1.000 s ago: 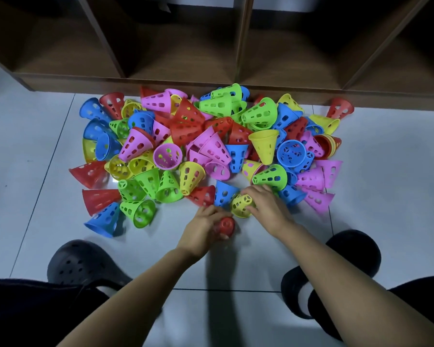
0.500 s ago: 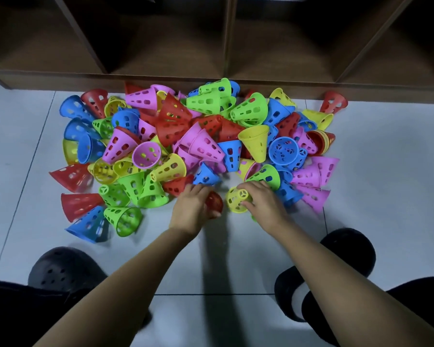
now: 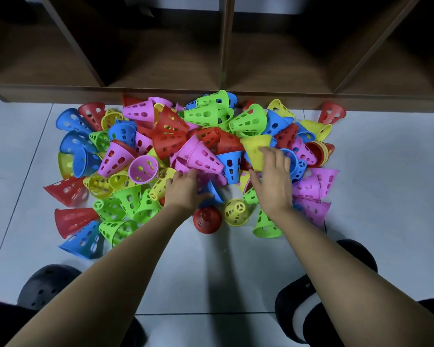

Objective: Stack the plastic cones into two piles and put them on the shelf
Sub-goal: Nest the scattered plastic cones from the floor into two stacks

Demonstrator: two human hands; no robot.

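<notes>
Here's the heap of plastic cones (image 3: pixel 161 146), spread on the tiled floor (image 3: pixel 386 171) right up against the shelf (image 3: pixel 161 92) front edge. The left hand (image 3: pixel 183 191) is in at the heap's near edge, fingers down among pink and yellow cones, thumb along a blue cone (image 3: pixel 214 191). Gripping or only touching? Cannot tell. Just in front sit a red cone (image 3: pixel 207 220) and a small yellow cone (image 3: pixel 236 212), side by side. The right hand (image 3: pixel 273 186) reaches over mid-heap, fingers straight and spread, tips on a big yellow cone (image 3: pixel 254 151) with its wide end up, nothing clasped. A green cone (image 3: pixel 266 225) stands beside that wrist.
</notes>
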